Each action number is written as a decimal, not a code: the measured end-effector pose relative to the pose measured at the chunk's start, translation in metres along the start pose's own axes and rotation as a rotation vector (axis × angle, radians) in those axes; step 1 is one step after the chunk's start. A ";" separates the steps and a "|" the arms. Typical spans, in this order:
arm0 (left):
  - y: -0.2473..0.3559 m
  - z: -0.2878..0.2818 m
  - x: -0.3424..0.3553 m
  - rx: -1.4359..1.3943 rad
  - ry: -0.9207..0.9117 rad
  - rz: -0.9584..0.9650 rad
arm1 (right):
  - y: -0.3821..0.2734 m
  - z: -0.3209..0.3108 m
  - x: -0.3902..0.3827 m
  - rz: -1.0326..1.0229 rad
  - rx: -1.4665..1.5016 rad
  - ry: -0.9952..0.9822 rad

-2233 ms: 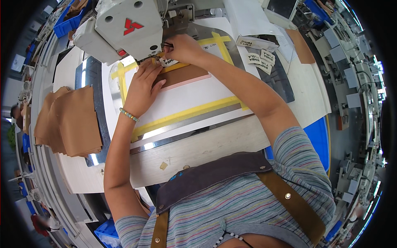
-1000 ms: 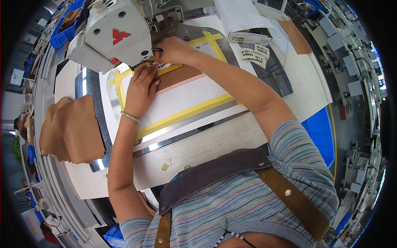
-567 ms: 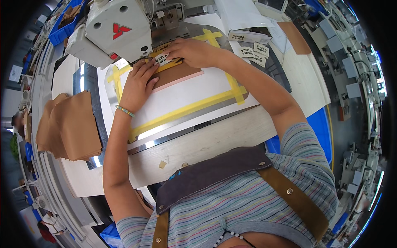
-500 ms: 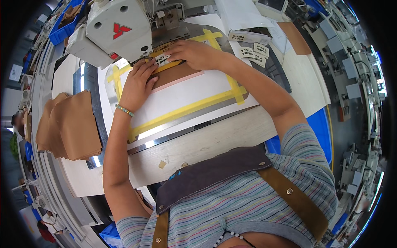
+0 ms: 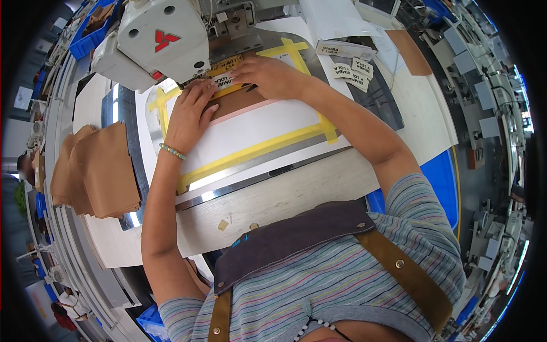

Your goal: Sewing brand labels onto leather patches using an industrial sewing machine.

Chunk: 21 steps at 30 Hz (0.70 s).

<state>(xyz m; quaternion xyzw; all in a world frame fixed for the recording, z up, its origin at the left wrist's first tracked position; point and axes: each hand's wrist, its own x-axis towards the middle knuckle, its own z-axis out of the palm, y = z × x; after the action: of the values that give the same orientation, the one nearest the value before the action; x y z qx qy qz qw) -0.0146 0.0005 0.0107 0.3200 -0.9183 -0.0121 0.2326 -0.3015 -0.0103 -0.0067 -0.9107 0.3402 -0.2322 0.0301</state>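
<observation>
Under the white sewing machine head (image 5: pixel 162 43), a pale label (image 5: pixel 222 81) with dark print lies in a yellow-edged slot over a brown panel (image 5: pixel 236 106). My left hand (image 5: pixel 192 111) lies with fingers stretched flat on the panel and the label's left end, close to the needle area. My right hand (image 5: pixel 262 77) bends over the label's right end, its fingertips pressed down together. From beneath it pokes a dark pointed thing (image 5: pixel 249 87), mostly hidden by the palm. White sheet (image 5: pixel 250 128) bordered with yellow tape (image 5: pixel 256 149) surrounds the panel.
A stack of brown pieces (image 5: pixel 105 171) lies at the left. Several loose labels (image 5: pixel 356 73) sit at the right beside a small white box (image 5: pixel 346 48) and a brown piece (image 5: pixel 409 52). Blue bins stand far left (image 5: pixel 94 31) and lower right (image 5: pixel 439 185).
Both hands stay over the label and panel with almost no movement. The whole view has shifted very slightly.
</observation>
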 end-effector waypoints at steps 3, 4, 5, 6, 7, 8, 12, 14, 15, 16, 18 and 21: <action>-0.002 0.001 0.002 -0.029 -0.028 0.006 | -0.001 -0.001 0.007 -0.046 -0.121 0.002; -0.004 0.001 0.003 -0.026 -0.052 0.004 | -0.002 -0.001 0.009 -0.054 -0.118 0.000; -0.005 0.002 0.003 -0.039 -0.054 -0.008 | -0.004 0.001 0.013 -0.064 -0.092 -0.011; -0.005 0.002 0.003 -0.058 -0.041 -0.023 | -0.006 0.002 0.016 -0.097 -0.069 0.007; -0.006 0.003 0.003 -0.053 -0.057 -0.017 | -0.007 0.004 0.019 -0.073 -0.066 -0.021; -0.006 0.003 0.002 -0.056 -0.044 -0.015 | -0.008 0.006 0.022 -0.047 -0.042 -0.062; -0.005 0.001 -0.007 -0.076 0.039 -0.045 | -0.009 0.010 0.023 -0.075 -0.092 -0.031; -0.005 -0.004 -0.014 -0.078 0.012 -0.086 | -0.009 0.010 0.022 -0.059 -0.078 -0.046; -0.004 -0.007 -0.018 -0.091 0.030 -0.117 | -0.009 0.011 0.022 -0.052 -0.063 -0.039; -0.004 -0.011 -0.023 -0.085 0.008 -0.116 | -0.009 0.012 0.023 -0.049 -0.059 -0.048; -0.003 -0.018 -0.029 -0.094 -0.024 -0.174 | -0.009 0.012 0.023 -0.052 -0.091 -0.040; 0.000 -0.026 -0.038 -0.150 -0.024 -0.206 | -0.010 0.012 0.023 -0.023 -0.121 -0.052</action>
<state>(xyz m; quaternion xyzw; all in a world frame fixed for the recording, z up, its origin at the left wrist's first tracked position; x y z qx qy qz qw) 0.0228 0.0264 0.0176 0.3943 -0.8798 -0.1086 0.2423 -0.2746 -0.0182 -0.0060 -0.9204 0.3423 -0.1878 -0.0191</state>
